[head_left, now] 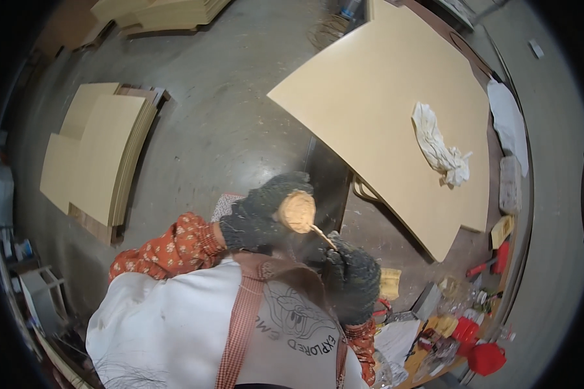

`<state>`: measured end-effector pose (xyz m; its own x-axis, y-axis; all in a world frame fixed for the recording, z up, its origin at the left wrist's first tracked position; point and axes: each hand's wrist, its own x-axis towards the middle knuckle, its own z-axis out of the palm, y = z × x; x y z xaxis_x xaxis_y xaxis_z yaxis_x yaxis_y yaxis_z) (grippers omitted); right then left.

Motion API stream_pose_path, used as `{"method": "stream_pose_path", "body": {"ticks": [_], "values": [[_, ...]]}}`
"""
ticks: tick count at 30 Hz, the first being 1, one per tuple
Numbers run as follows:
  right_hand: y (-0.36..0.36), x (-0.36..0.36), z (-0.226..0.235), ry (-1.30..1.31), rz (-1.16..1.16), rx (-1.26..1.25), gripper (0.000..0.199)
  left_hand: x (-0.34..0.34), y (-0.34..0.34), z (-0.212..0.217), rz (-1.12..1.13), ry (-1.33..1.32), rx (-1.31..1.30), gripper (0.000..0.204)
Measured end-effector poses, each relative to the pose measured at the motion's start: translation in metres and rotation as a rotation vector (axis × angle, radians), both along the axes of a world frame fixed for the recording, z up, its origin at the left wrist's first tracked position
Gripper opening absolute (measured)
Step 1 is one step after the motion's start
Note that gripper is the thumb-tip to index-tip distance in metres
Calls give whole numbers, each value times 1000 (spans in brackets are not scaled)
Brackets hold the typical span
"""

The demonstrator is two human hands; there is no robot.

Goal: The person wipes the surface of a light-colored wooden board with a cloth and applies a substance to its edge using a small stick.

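Observation:
My left hand (258,214), in a dark grey knitted glove, is closed around a small round cup (298,212) of tan paste. The cup's opening faces up, and its sides are mostly hidden by the glove. My right hand (353,279), gloved the same way, pinches a thin stick (324,236). The stick's far end reaches the cup's rim at the paste. Both hands are close together in front of my chest, left of a large beige panel (383,97) on the workbench. A crumpled white cloth (438,146) lies on that panel.
A stack of beige boards (104,152) rests on a pallet at the left, with another stack (162,13) farther back. Plastic bottles, red-lidded containers (486,358) and tools crowd the bench's near right. A yellow sponge-like block (389,283) sits beside my right hand.

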<state>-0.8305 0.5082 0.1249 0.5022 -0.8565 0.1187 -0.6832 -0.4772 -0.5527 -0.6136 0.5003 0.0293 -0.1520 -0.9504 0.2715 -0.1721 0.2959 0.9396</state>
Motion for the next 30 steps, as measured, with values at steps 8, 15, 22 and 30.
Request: {"method": "stream_pose_path", "body": {"ticks": [8, 15, 22, 30], "values": [[-15, 42, -22, -238, -72, 96, 20, 58, 31, 5, 239, -21, 288, 63], [-41, 110, -47, -266, -207, 38, 25, 122, -7, -1, 339, -242, 223, 57], [-81, 194, -78, -30, -380, -330, 33, 246, -44, 0, 188, -170, 217, 58], [-88, 242, -84, 136, -589, -337, 26, 318, -77, -21, 108, -261, 258, 55]]}}
